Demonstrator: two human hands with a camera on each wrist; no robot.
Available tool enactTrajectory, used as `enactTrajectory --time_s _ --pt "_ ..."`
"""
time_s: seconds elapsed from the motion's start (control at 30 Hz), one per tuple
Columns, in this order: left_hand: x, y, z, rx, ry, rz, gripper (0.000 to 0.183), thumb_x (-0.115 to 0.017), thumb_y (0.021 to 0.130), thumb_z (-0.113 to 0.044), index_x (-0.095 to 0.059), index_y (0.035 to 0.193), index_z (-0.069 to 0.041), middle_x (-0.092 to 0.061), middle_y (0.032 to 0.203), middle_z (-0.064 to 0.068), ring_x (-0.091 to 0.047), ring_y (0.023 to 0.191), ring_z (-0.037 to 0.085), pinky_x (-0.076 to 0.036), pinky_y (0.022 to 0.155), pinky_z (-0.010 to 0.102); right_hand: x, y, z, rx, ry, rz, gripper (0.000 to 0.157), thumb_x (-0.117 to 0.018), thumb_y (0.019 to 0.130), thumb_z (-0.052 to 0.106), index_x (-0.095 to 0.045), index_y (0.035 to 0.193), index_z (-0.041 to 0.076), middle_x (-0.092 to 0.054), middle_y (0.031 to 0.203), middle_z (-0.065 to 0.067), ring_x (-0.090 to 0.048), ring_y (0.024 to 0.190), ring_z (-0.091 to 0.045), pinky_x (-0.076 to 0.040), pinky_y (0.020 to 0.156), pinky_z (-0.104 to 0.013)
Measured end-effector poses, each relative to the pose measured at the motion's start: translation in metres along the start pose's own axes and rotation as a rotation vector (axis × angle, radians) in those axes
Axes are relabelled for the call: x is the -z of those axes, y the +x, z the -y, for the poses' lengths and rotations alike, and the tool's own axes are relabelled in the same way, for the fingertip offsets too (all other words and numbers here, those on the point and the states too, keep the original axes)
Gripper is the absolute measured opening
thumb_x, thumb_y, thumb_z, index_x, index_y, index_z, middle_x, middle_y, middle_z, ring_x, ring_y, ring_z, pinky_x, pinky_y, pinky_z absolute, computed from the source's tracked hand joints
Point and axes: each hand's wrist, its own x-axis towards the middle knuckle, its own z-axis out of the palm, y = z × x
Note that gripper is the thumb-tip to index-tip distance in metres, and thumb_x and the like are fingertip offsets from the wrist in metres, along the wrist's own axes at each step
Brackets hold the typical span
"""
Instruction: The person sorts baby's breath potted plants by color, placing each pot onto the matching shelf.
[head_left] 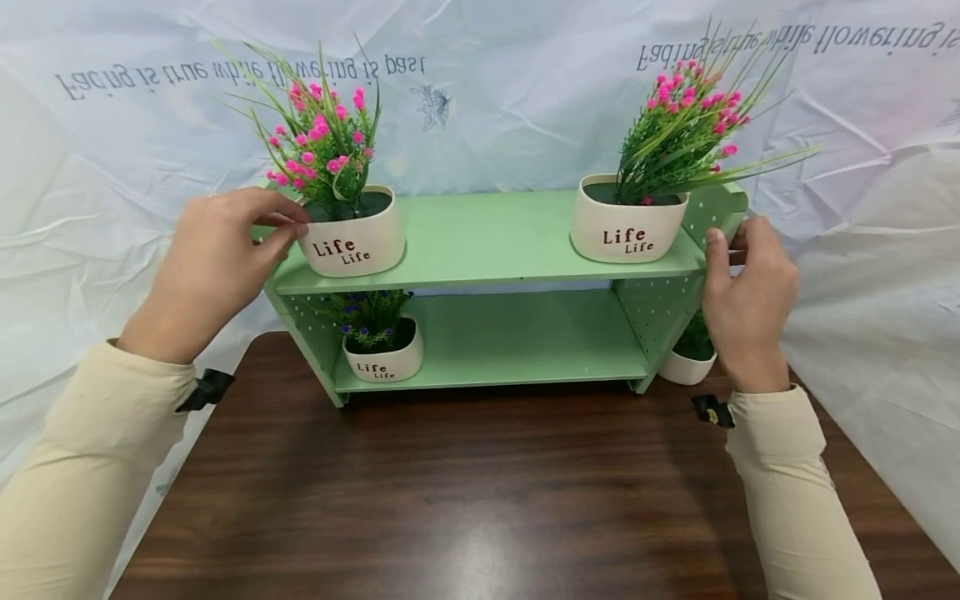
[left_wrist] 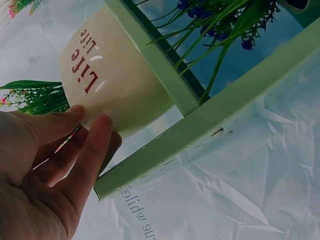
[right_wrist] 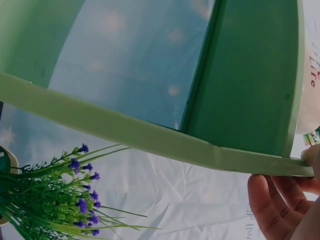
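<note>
A green two-tier shelf (head_left: 510, 333) stands on a dark wooden table. My left hand (head_left: 232, 250) pinches the left edge of a white flowerpot (head_left: 360, 242) on the top board; pink flowers rise from it. In the left wrist view the thumb and fingertips (left_wrist: 102, 122) meet at the pot's side, beside the shelf's side panel (left_wrist: 150, 155). My right hand (head_left: 750, 292) grips the shelf's right side panel near its top, thumb on the inner side and fingers outside. Close to it, a second white flowerpot (head_left: 630, 229) with pink flowers sits at the right end of the top board.
A white pot (head_left: 386, 358) with purple flowers stands at the left of the lower board. Outside the right panel, another pot (head_left: 686, 367) is on the table (head_left: 480, 483), partly hidden. A pale printed cloth (head_left: 495, 92) hangs behind.
</note>
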Motion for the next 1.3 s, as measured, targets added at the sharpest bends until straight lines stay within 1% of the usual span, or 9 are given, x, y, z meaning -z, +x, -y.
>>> enactTrajectory --time_s 0.4,0.7,0.83,0.97,1.0,1.1,1.2,1.23,1.3 --pt "-0.004 0.0 0.001 0.014 0.001 -0.011 0.014 -0.064 0.096 -0.006 -0.075 0.105 -0.007 -0.074 0.107 0.012 -0.07 0.097 0.032 -0.035 0.066 0.027 0.0 -0.001 -0.002 -0.004 0.002 0.004 0.041 -0.053 0.103 0.034 -0.06 0.1 -0.006 -0.064 0.092 -0.023 -0.066 0.09 -0.039 -0.047 0.077 -0.05" --pt "-0.007 0.0 0.0 0.024 -0.031 -0.004 0.016 -0.061 0.097 -0.002 -0.072 0.108 -0.003 -0.072 0.109 0.015 -0.069 0.101 0.035 -0.047 0.077 0.044 -0.001 0.0 -0.006 -0.011 0.008 0.001 0.04 -0.056 0.102 0.035 -0.061 0.099 -0.005 -0.064 0.093 -0.024 -0.066 0.09 -0.04 -0.047 0.077 -0.052" --pt "-0.009 0.0 0.001 0.027 -0.041 0.003 0.016 -0.059 0.097 -0.001 -0.071 0.108 -0.002 -0.072 0.11 0.016 -0.068 0.102 0.036 -0.049 0.082 0.048 -0.002 0.0 -0.008 -0.011 0.007 0.001 0.04 -0.056 0.102 0.034 -0.061 0.099 -0.005 -0.064 0.092 -0.024 -0.066 0.09 -0.04 -0.047 0.078 -0.053" --pt "-0.007 -0.004 0.0 0.034 -0.048 -0.006 0.017 -0.061 0.098 -0.005 -0.07 0.112 -0.003 -0.07 0.115 0.015 -0.069 0.102 0.036 -0.052 0.08 0.049 -0.002 0.0 -0.008 -0.005 0.007 0.0 0.04 -0.056 0.101 0.035 -0.061 0.099 -0.005 -0.064 0.092 -0.024 -0.066 0.091 -0.04 -0.047 0.079 -0.053" --pt "-0.005 -0.005 -0.001 0.035 -0.052 -0.017 0.017 -0.061 0.098 -0.007 -0.07 0.112 -0.004 -0.07 0.115 0.014 -0.069 0.101 0.035 -0.053 0.079 0.048 -0.002 -0.001 -0.007 -0.002 0.007 0.001 0.041 -0.056 0.102 0.035 -0.061 0.099 -0.005 -0.063 0.092 -0.024 -0.066 0.09 -0.04 -0.047 0.079 -0.054" --pt "0.0 -0.011 -0.006 0.035 -0.049 -0.084 0.018 -0.063 0.098 -0.014 -0.071 0.112 -0.007 -0.07 0.114 0.009 -0.07 0.099 0.028 -0.054 0.076 0.029 -0.002 -0.001 -0.005 -0.001 0.005 0.001 0.042 -0.055 0.102 0.036 -0.061 0.099 -0.005 -0.063 0.092 -0.024 -0.066 0.09 -0.04 -0.047 0.079 -0.053" --pt "0.006 -0.018 -0.011 0.023 -0.046 -0.187 0.019 -0.064 0.097 -0.02 -0.074 0.11 -0.01 -0.072 0.109 0.004 -0.068 0.094 0.02 -0.044 0.071 0.01 -0.001 0.0 -0.003 -0.001 0.002 -0.004 0.042 -0.054 0.102 0.035 -0.061 0.1 -0.006 -0.064 0.093 -0.024 -0.066 0.09 -0.04 -0.048 0.078 -0.053" --pt "0.008 -0.02 -0.013 0.022 -0.048 -0.224 0.019 -0.065 0.096 -0.021 -0.075 0.109 -0.01 -0.073 0.107 0.003 -0.067 0.094 0.014 -0.04 0.07 0.006 -0.001 0.0 -0.003 -0.002 0.0 -0.006 0.042 -0.054 0.102 0.035 -0.06 0.1 -0.006 -0.064 0.093 -0.024 -0.066 0.09 -0.04 -0.048 0.078 -0.053" --pt "0.011 -0.025 -0.018 0.02 -0.065 -0.292 0.019 -0.066 0.096 -0.019 -0.077 0.107 -0.008 -0.073 0.104 0.005 -0.063 0.093 0.004 -0.039 0.072 0.002 -0.001 0.0 -0.002 -0.003 -0.003 -0.009 0.042 -0.053 0.103 0.035 -0.06 0.1 -0.006 -0.064 0.093 -0.024 -0.066 0.091 -0.041 -0.048 0.078 -0.054"
